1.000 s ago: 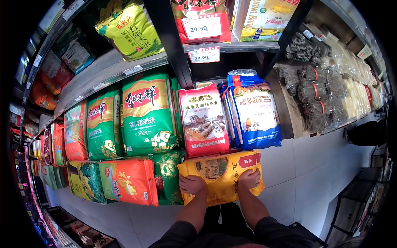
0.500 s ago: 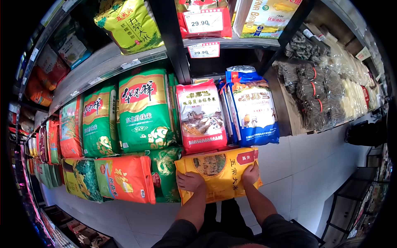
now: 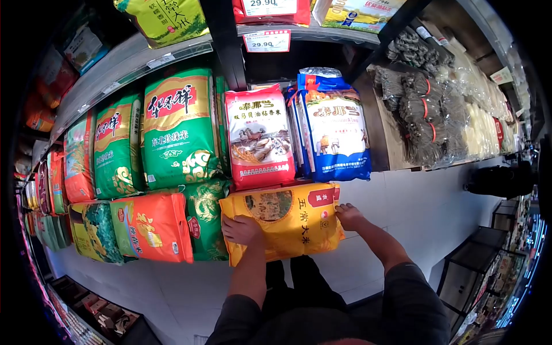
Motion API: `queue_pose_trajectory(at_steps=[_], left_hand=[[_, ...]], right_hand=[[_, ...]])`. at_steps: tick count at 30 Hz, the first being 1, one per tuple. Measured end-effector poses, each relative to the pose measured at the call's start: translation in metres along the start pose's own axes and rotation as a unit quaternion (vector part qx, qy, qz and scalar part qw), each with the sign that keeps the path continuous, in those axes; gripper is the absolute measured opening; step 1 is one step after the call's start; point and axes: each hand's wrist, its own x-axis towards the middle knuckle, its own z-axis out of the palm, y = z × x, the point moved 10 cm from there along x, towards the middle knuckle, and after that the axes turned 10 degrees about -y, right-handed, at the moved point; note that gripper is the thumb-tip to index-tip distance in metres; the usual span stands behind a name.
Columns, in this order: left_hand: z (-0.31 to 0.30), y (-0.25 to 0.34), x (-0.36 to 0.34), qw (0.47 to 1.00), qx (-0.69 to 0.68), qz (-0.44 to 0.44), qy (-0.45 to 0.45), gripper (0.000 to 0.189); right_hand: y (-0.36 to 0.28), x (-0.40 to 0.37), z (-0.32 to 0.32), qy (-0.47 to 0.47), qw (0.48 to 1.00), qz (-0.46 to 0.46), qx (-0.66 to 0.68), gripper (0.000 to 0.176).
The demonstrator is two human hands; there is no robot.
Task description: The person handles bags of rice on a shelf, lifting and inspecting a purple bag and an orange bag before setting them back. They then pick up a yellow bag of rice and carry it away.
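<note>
The yellow bag (image 3: pixel 287 221) lies between the two hands, its long axis running left to right, the right end slightly higher in view. The left hand (image 3: pixel 241 229) is laid over its left end, fingers extended toward the edge; the right hand (image 3: pixel 349 217) meets the upper right corner, fingers bent. Both touch it, the left reaching farther onto its face; how firm either grip is, or whether the right pinches the corner, I cannot tell. A dragon-printed green bag (image 3: pixel 207 221) sits right beside the left end, with an orange bag (image 3: pixel 150 227) beyond. Close behind stands the red bag (image 3: pixel 260 138), blocking the far side, and the blue bag (image 3: pixel 339 132) stands to its right. Floor (image 3: pixel 402 201) shows past the right end; what bears the yellow bag is hidden.
</note>
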Motion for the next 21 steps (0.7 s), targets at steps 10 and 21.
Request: queue_pose_trajectory(at_steps=[10,21], left_hand=[[0.001,0.001,-0.005,0.998,0.039,0.017,0.041,0.038],[0.009,-0.009,0.005,0.97,0.117,0.157,-0.142,0.05]], right_hand=[[0.009,-0.011,0.038,-0.017,0.953,-0.131,-0.273,0.052],[-0.011,-0.015,0.043,-0.21,0.92,0.008,-0.332,0.042]])
